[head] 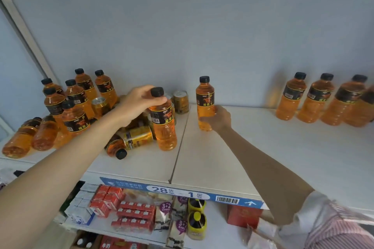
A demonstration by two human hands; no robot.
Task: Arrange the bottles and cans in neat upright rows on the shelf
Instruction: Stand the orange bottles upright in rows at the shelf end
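L hand [139,100] curls over the neck of an upright orange bottle [164,125], fingers wrapped just under its black cap. R hand [219,118] grips the lower body of a second upright bottle [204,105], thumb side facing camera; both bottles stand on the white shelf [232,157].

Behind and left of L hand: a cluster of upright bottles [77,97], two more lying flat [30,137] at far left. Under L wrist, a gold can on its side [138,139] and a tipped bottle [116,147]; upright gold cans [181,101] btwn the two hands. Well right of R hand, a row of bottles [319,101], rightmost cut off and blurred.

Bottle labels black w/ a horse figure and Chinese chars, too small to read surely. Shelf-edge strip [182,193] reads "28" and "1" w/ a barcode. Lower-shelf packs [164,208] show "3+2".
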